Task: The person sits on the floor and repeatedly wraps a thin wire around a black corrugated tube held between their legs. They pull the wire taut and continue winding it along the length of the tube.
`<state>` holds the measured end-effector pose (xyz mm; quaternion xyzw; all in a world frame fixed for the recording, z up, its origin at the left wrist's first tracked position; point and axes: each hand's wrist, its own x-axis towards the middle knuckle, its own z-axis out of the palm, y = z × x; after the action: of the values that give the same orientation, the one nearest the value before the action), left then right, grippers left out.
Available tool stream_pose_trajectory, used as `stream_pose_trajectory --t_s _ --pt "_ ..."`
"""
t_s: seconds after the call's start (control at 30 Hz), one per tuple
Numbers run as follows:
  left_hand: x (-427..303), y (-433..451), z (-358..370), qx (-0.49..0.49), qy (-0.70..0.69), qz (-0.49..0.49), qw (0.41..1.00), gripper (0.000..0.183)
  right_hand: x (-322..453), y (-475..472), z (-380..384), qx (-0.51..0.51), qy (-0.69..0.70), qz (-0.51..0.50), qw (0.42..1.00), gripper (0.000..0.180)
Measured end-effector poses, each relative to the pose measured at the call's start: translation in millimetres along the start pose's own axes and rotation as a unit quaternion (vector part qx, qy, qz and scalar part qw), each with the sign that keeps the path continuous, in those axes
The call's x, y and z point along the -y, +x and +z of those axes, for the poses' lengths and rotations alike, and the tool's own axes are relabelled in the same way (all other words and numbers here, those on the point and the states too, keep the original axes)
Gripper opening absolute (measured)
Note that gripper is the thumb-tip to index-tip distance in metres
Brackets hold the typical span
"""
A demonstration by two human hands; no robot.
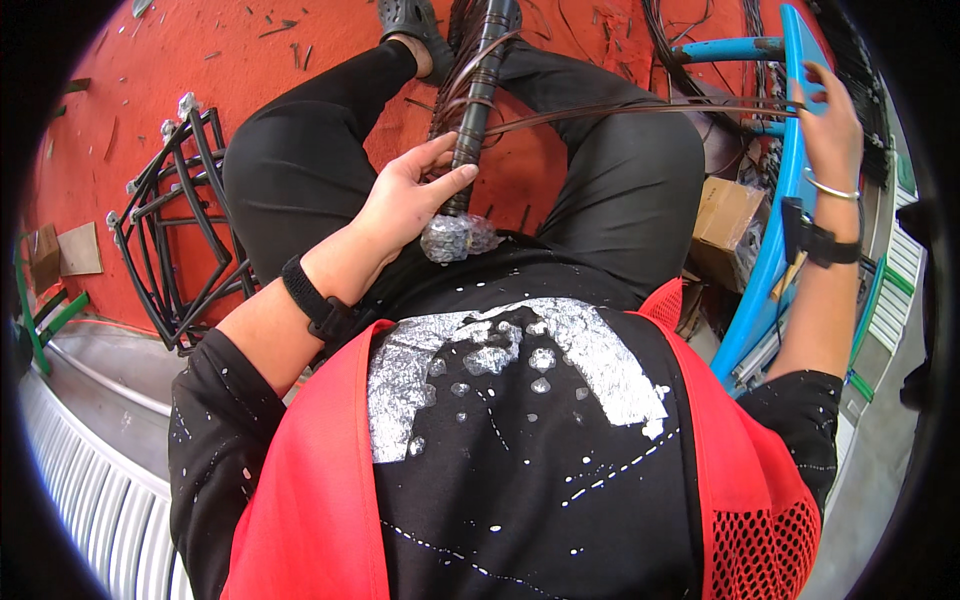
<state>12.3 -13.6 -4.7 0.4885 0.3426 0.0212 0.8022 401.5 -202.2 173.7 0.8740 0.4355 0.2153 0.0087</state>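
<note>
A dark pole point(480, 97) wound with dark strips runs between my legs, tilted away from me. Clear plastic wrap covers its near end as a bundled knob point(457, 238). My left hand point(412, 184) grips the pole just above this knob, thumb across the top. From the wound part, several flat brown strips point(637, 110) stretch to the right over my thigh. Their far ends reach my right hand point(829, 124), which pinches them beside the blue bench; its other fingers are loosely spread. More loose strips point(454, 97) hang along the pole's left side.
On the left stands a black tubular frame point(184, 225) with plastic-wrapped ends. A long blue bench point(776, 202) curves along the right, beside a cardboard box point(724, 217). Strip scraps point(281, 28) litter the red floor covering point(172, 82). A white slatted panel point(97, 495) lies lower left.
</note>
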Motion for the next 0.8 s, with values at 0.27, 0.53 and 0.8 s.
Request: stream_pose_trajectory --t_s 0.27,0.53,0.8 --pt "-5 0 3 -0.004 0.015 -0.014 1.000 0.055 -23 9 -17 0.212 0.175 -0.001 0.962 0.026" --pt "2 2 0 -0.012 0.013 0.002 1.000 0.054 97 -23 -13 0.376 0.330 -0.166 0.850 0.035" --pt "1 2 -1 -0.009 0.011 -0.004 1.000 0.052 158 -41 16 0.543 0.524 -0.178 0.632 0.061"
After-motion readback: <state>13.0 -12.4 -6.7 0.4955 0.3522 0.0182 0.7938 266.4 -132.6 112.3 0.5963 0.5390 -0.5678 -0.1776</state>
